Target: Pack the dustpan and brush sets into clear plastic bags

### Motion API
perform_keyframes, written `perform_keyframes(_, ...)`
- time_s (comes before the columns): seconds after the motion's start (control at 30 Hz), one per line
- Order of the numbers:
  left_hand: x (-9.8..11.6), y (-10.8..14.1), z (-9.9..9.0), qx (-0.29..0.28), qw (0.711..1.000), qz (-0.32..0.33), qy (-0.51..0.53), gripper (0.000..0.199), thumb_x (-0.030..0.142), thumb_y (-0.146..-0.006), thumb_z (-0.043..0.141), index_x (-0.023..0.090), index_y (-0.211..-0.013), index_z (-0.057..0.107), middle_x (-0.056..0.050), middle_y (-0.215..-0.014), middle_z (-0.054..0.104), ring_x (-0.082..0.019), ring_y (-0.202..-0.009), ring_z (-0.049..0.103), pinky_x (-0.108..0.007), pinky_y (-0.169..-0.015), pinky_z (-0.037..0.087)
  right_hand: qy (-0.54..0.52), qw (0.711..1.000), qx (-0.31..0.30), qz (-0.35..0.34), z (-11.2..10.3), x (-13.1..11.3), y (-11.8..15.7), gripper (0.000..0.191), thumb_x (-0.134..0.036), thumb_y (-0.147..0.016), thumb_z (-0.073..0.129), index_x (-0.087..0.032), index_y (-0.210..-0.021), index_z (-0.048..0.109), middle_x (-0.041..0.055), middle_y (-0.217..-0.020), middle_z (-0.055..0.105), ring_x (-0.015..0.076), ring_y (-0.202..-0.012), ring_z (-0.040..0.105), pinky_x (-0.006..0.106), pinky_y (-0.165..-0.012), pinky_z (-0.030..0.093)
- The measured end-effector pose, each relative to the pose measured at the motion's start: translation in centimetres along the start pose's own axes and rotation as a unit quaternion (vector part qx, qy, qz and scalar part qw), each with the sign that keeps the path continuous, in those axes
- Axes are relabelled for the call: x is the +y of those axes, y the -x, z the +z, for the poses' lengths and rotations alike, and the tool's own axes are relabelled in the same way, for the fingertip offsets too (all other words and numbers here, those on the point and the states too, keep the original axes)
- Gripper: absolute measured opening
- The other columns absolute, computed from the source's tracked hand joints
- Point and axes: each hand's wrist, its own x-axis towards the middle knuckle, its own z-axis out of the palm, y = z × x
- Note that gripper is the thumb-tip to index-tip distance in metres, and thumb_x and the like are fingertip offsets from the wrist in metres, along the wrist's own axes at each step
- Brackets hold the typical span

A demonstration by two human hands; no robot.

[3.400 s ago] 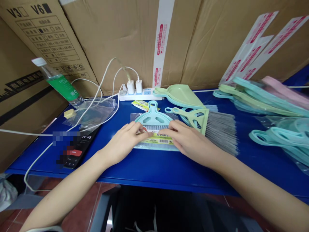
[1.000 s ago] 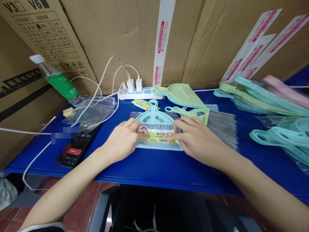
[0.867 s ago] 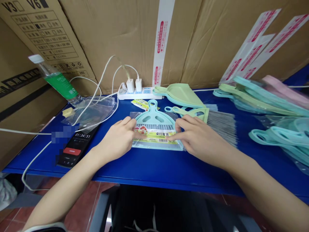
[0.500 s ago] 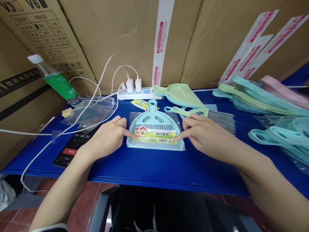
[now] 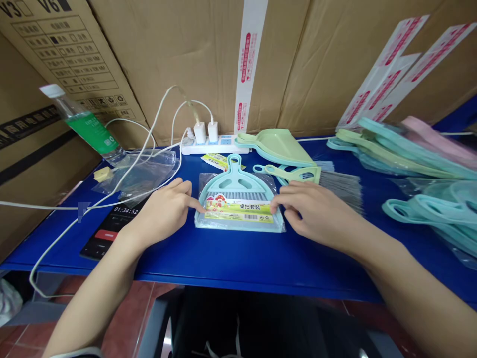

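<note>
A light-blue dustpan (image 5: 235, 180) with a grey-bristled brush lies flat in a clear bag, its handle pointing away from me. Across its lower part is a yellow-green label (image 5: 238, 211) with mushroom drawings. My left hand (image 5: 169, 209) touches the label's left end with an outstretched index finger, the other fingers curled. At the label's right end, the bent index finger of my right hand (image 5: 311, 211) presses on the package, thumb apart from it. Neither hand holds anything.
Behind are a green dustpan (image 5: 279, 144), loose brushes (image 5: 341, 186) and a power strip (image 5: 219, 144). Bagged sets (image 5: 432, 209) lie right. A phone (image 5: 108, 231), white cables, clear bags (image 5: 149, 171) and a tilted bottle (image 5: 91, 129) are left. Cardboard stands behind.
My left index fingertip has slid slightly left, towards the label's edge. My right index finger has bent more and moved up a little at the label's right end.
</note>
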Motion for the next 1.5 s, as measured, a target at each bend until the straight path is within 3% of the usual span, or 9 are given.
perform_keyframes(0.2, 0.4, -0.1, 0.4, 0.026, 0.999, 0.026, -0.022, 0.049, -0.002, -0.082, 0.041, 0.029, -0.093, 0.078, -0.004, -0.076, 0.055, -0.019, -0.073, 0.05, -0.03, -0.066, 0.045, -0.023, 1.0, 0.0, -0.002, 0.0, -0.4, 0.1, 0.028, -0.008, -0.078, 0.04, -0.021, -0.076, 0.065, 0.0036, -0.073, 0.071, 0.0209, -0.071, 0.061, 0.031, -0.064, 0.039)
perform_keyframes(0.33, 1.7, -0.5, 1.2, 0.075, 0.993, 0.055, -0.07, 0.026, 0.014, -0.088, 0.047, 0.015, -0.081, 0.073, -0.006, -0.075, 0.057, -0.022, -0.074, 0.051, -0.034, -0.067, 0.048, -0.037, 0.999, 0.004, 0.018, 0.1, -1.0, 0.1, 0.027, -0.018, -0.088, 0.04, -0.021, -0.071, 0.06, 0.0042, -0.068, 0.067, 0.0197, -0.066, 0.059, 0.03, -0.06, 0.038)
perform_keyframes(0.47, 2.3, -0.9, 2.3, 0.126, 0.986, 0.054, -0.09, 0.037, 0.034, -0.097, 0.047, 0.015, -0.074, 0.069, -0.006, -0.073, 0.057, -0.022, -0.074, 0.051, -0.034, -0.066, 0.048, -0.034, 0.997, 0.021, 0.058, 0.8, -1.4, -0.2, 0.02, -0.023, -0.086, 0.051, -0.021, -0.068, 0.061, 0.0018, -0.061, 0.06, 0.0189, -0.064, 0.058, 0.028, -0.054, 0.035)
perform_keyframes(0.6, 2.3, -1.1, 2.9, 0.152, 0.982, 0.046, -0.105, 0.034, 0.037, -0.094, 0.056, 0.016, -0.07, 0.067, -0.005, -0.072, 0.059, -0.021, -0.072, 0.052, -0.032, -0.062, 0.046, -0.018, 0.996, 0.027, 0.082, 1.3, -1.6, -0.4, 0.018, -0.021, -0.083, 0.057, -0.022, -0.065, 0.06, 0.0012, -0.062, 0.061, 0.0178, -0.062, 0.057, 0.027, -0.053, 0.034)
perform_keyframes(0.77, 2.8, -1.4, 3.0, 0.139, 0.981, 0.097, -0.092, 0.012, 0.016, -0.092, 0.057, 0.019, -0.093, 0.068, -0.003, -0.081, 0.063, -0.018, -0.076, 0.056, -0.029, -0.065, 0.048, 0.018, 0.997, 0.069, 0.043, 1.7, -1.6, -0.5, 0.023, -0.018, -0.084, 0.056, -0.022, -0.062, 0.056, 0.0012, -0.059, 0.06, 0.0192, -0.064, 0.056, 0.029, -0.056, 0.037)
perform_keyframes(0.9, 3.1, -1.5, 3.1, 0.125, 0.976, 0.159, -0.077, 0.035, 0.007, -0.093, 0.049, 0.023, -0.122, 0.062, -0.001, -0.085, 0.061, -0.016, -0.079, 0.059, -0.026, -0.068, 0.05, 0.032, 0.99, 0.122, -0.069, 1.8, -1.9, -0.7, 0.02, -0.009, -0.088, 0.049, -0.017, -0.076, 0.063, 0.0041, -0.069, 0.064, 0.0198, -0.068, 0.056, 0.03, -0.064, 0.043)
perform_keyframes(1.03, 3.1, -1.5, 3.1, 0.08, 0.978, 0.156, -0.111, 0.044, 0.005, -0.094, 0.044, 0.03, -0.127, 0.061, 0.0, -0.081, 0.053, -0.014, -0.077, 0.06, -0.024, -0.065, 0.049, 0.02, 0.982, 0.125, -0.141, 1.9, -2.2, -0.7, 0.034, 0.001, -0.085, 0.043, -0.017, -0.092, 0.07, 0.003, -0.072, 0.063, 0.0182, -0.066, 0.056, 0.027, -0.057, 0.039)
perform_keyframes(1.23, 3.4, -1.6, 2.8, 0.05, 0.978, 0.155, -0.134, 0.044, 0.006, -0.094, 0.043, 0.029, -0.126, 0.063, -0.001, -0.08, 0.05, -0.015, -0.075, 0.058, -0.025, -0.065, 0.049, 0.027, 0.982, 0.116, -0.146, 2.0, -2.3, -0.6, 0.039, 0.002, -0.083, 0.046, -0.021, -0.092, 0.076, 0.0026, -0.072, 0.063, 0.0177, -0.064, 0.054, 0.028, -0.055, 0.036)
perform_keyframes(1.5, 3.3, -1.6, 2.0, 0.034, 0.988, 0.115, -0.095, 0.037, 0.011, -0.092, 0.051, 0.031, -0.115, 0.071, -0.003, -0.081, 0.054, -0.02, -0.082, 0.056, -0.031, -0.07, 0.043, 0.017, 0.994, 0.072, -0.078, 1.3, -2.0, -0.5, 0.036, -0.006, -0.086, 0.049, -0.024, -0.086, 0.08, 0.0054, -0.068, 0.062, 0.021, -0.071, 0.049, 0.031, -0.062, 0.038)
